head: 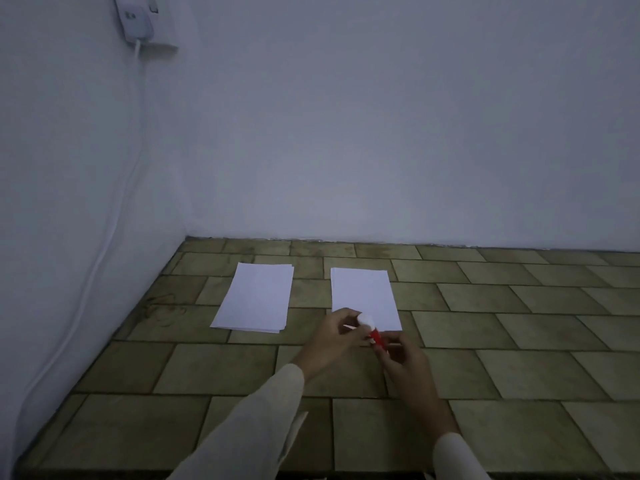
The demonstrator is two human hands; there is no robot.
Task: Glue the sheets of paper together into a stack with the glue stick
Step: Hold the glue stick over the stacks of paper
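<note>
Risks first. Cap end of glue stick (372,330) pinched between fingers of left hand (337,336); red barrel gripped in closed right hand (403,362). Probably uncapping or recapping; cannot tell which, nor whether cap is seated or already loose. If pulled off with a jerk, cap could slip and roll away across tiled floor (519,306). Glue tip not visible, so extension unknown; an over-extended tip would likely smear or break off on first pass.

Stick held just above near edge of right-hand sheet (363,296), hands overlapping its near corner in view. Contact with the paper cannot be judged. A dragged wrist here could shift or crease it.

Paper lies directly on the floor; grit or grout lines beneath could emboss or tear a sheet under pressure from the stick. Light is dim, white on white, so missed glue patches would be hard to spot.

Appearance of task items:
- Glue stick: short, red body, rounded white cap, tilted with cap up and away.
- Left-hand pile (254,299): several white sheets, edges slightly fanned at near and right sides, flat.
- Right-hand sheet: white, flat, looks like one sheet or very few; count not resolvable.
- Piles side by side, apart, a strip of tile between them.
- No gluing evident yet.
</note>
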